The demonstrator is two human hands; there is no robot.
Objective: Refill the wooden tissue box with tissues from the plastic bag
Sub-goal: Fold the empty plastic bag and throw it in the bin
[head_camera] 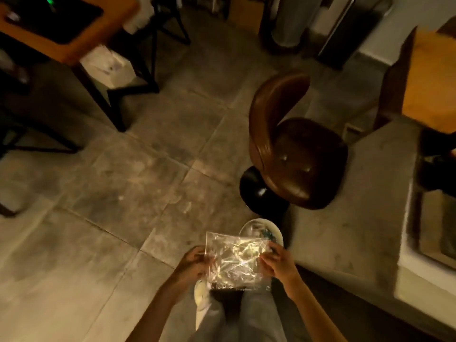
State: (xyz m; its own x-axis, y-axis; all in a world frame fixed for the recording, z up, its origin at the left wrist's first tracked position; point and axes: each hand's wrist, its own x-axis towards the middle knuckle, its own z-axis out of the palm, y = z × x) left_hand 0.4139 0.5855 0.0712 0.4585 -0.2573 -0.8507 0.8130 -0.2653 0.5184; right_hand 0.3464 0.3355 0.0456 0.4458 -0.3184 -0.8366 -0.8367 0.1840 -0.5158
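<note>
I hold a clear, crinkled plastic bag [235,261] flat in front of my legs, low in the head view. My left hand [195,262] pinches its left edge and my right hand [276,261] pinches its right edge. The bag looks see-through and I cannot make out tissues inside it. No wooden tissue box is in view.
A round white bin [262,230] with scraps inside stands on the tiled floor just beyond the bag. A brown leather stool [293,149] is ahead to the right. A grey concrete counter [357,211] runs along the right. Wooden tables [69,43] with dark legs stand at the far left.
</note>
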